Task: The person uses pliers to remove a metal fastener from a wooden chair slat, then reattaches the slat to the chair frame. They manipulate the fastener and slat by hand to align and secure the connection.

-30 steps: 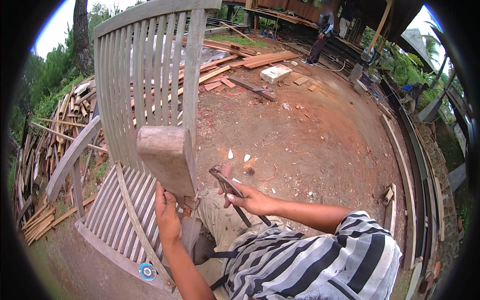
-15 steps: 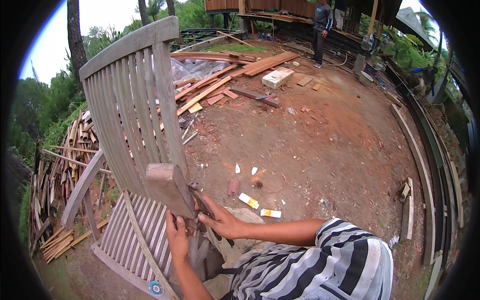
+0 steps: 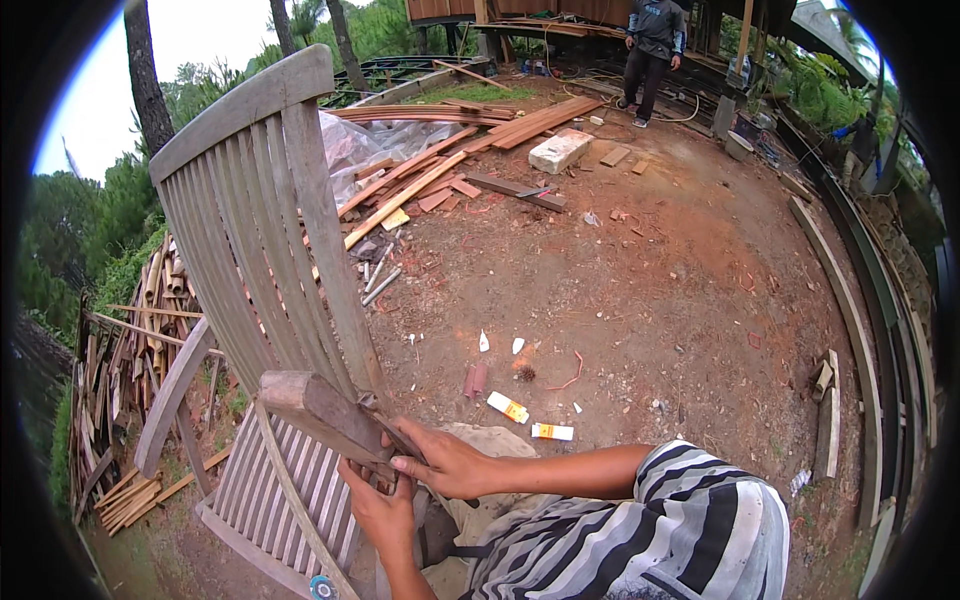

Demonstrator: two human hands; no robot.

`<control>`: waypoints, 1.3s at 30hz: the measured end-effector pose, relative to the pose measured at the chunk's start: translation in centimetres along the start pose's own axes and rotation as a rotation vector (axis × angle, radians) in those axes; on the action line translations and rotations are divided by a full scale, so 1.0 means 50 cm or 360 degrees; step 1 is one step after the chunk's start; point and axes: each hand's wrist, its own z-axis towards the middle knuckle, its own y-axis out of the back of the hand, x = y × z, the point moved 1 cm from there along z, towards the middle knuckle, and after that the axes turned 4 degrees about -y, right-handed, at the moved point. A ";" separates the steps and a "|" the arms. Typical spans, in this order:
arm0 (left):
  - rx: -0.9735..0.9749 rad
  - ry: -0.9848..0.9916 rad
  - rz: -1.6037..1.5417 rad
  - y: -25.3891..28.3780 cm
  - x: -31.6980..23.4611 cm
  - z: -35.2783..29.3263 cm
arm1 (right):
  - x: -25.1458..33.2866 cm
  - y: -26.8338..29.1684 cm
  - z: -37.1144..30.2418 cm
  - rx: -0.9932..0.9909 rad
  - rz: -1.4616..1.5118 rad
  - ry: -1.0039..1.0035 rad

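Observation:
A slatted, weathered wooden chair (image 3: pixel 325 200) stands at the left, with its tall backrest upright and its seat low in front of me. A thick wooden armrest (image 3: pixel 325 415) slants across the chair's near side, its blunt end pointing up and left. My left hand (image 3: pixel 385 515) is closed around the armrest's lower end from below. From the right, my right hand (image 3: pixel 450 460) grips the same end, thumb lying along it. My fingers hide the joint there, so I cannot tell whether the armrest is attached. A round blue disc (image 3: pixel 322 587) sits on the seat's front edge.
Two white-and-orange glue boxes (image 3: pixel 508 407) lie on the dirt beside small white nozzles (image 3: pixel 484 341) and a reddish roll (image 3: pixel 475 380). Planks (image 3: pixel 410 200) and a pale block (image 3: pixel 560 151) lie farther off. A person (image 3: pixel 655 60) is at the back. Long beams (image 3: pixel 845 320) line the right.
The armrest's blunt end has tipped down and left, and both hands have shifted slightly down with it. The person at the back has turned and stepped. My view has moved a little.

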 end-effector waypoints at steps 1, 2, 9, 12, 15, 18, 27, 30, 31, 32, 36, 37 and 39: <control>-0.0013 -0.0004 -0.0034 0.002 0.004 0.001 | 0.001 0.004 0.005 0.0031 0.0026 -0.0016; -0.0025 -0.0007 -0.0068 0.002 0.008 0.000 | 0.000 0.007 0.008 0.0062 0.0052 -0.0033; -0.0021 0.0028 -0.0004 -0.016 0.018 0.006 | -0.079 0.046 -0.020 0.0170 0.0743 -0.0686; 0.0055 -0.0017 0.0241 -0.044 0.051 0.014 | -0.129 0.080 -0.078 0.0297 0.0854 -0.0999; 0.0028 0.0001 0.0583 -0.065 0.064 0.010 | -0.182 0.079 -0.132 0.0398 0.0935 -0.1335; 0.0057 0.0019 0.0655 -0.084 0.054 0.011 | -0.269 0.060 -0.190 0.0401 0.0935 -0.1469; 0.0167 0.0148 0.0699 -0.078 0.048 0.023 | -0.308 0.028 -0.236 0.0352 0.0985 -0.1480; 0.0148 0.0111 0.0697 -0.067 0.050 0.011 | -0.270 0.031 -0.237 0.0343 0.0900 -0.1416; 0.0173 0.0132 0.0705 -0.065 0.040 0.011 | -0.268 0.034 -0.239 0.0349 0.0872 -0.1409; 0.0205 0.0150 0.0711 -0.065 0.038 0.005 | -0.264 0.033 -0.243 0.0332 0.0888 -0.1418; 0.0093 0.0020 0.0869 -0.054 0.073 -0.046 | -0.248 0.044 -0.228 0.0422 0.0813 -0.1485; 0.0133 0.0078 0.0893 -0.057 0.069 -0.048 | -0.247 0.053 -0.218 0.0424 0.0817 -0.1456; 0.0204 0.0184 0.0938 -0.064 0.052 -0.043 | -0.240 0.072 -0.193 0.0426 0.0822 -0.1384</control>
